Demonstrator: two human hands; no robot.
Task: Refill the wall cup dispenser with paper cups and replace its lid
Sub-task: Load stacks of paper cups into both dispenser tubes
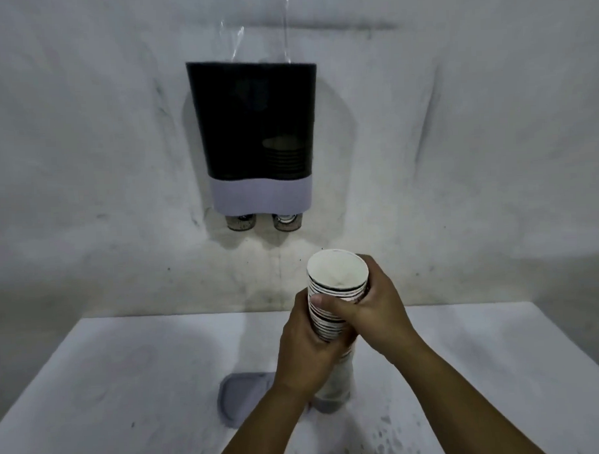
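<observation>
**Cup stack held upright over the table, dispenser open at the top**

Both hands wrap a tall stack of paper cups (pixel 334 303) standing upright in front of the wall. The left hand (pixel 304 349) curls round the stack's lower middle from the left side, and the right hand (pixel 372 305) grips it higher up, thumb laid across the front just under the top rims. The uppermost cup faces mouth-up, its white inside bare. The bottom end of the stack reaches down to the white table (pixel 110 386); whether it rests there or hangs just above cannot be told.

On the wall above hangs the cup dispenser (pixel 254 133), a dark tinted body over a pale lower band. Through the tint, the right column shows a short pile of cups (pixel 284 157) low down; the left column looks dark and its contents cannot be made out. A cup bottom pokes out of each of the two outlets underneath (pixel 240 223) (pixel 287 222). Clear plastic film (pixel 232 39) rises above the dispenser's top edge against the wall.

The grey lid (pixel 243 398) lies flat on the table, just left of the stack's base and partly behind the left forearm.
</observation>
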